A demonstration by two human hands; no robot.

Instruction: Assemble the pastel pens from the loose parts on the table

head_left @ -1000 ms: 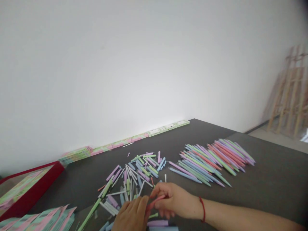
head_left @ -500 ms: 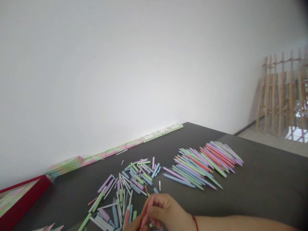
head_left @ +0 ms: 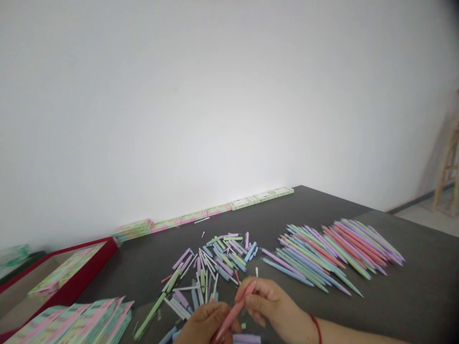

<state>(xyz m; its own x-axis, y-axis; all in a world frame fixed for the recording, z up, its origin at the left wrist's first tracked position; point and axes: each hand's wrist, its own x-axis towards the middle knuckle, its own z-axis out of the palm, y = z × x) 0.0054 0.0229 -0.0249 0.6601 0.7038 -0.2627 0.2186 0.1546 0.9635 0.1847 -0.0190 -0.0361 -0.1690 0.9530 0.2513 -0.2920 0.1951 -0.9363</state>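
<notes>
A coral-pink pen (head_left: 234,313) slants between my two hands above the front of the dark table. My right hand (head_left: 267,302), with a red cord at the wrist, pinches its upper end. Lower down, the fingers of my left hand (head_left: 206,322) are closed round the pen's other part. Just behind my hands spreads a loose heap of pen parts (head_left: 225,260): purple, green and blue barrels and thin white refills. To the right lie rows of whole pastel pens (head_left: 315,258), roughly side by side.
A red box (head_left: 91,265) holding printed cartons stands at the left. Fanned printed packets (head_left: 82,322) lie in front of it. Flat cartons (head_left: 193,215) line the table's back edge along the white wall. A wooden frame (head_left: 448,167) stands beyond the table at right.
The view has turned left, bringing more of the red box and the packets into sight. My left hand shows more now, and more of the coral-pink pen is visible between my hands.
</notes>
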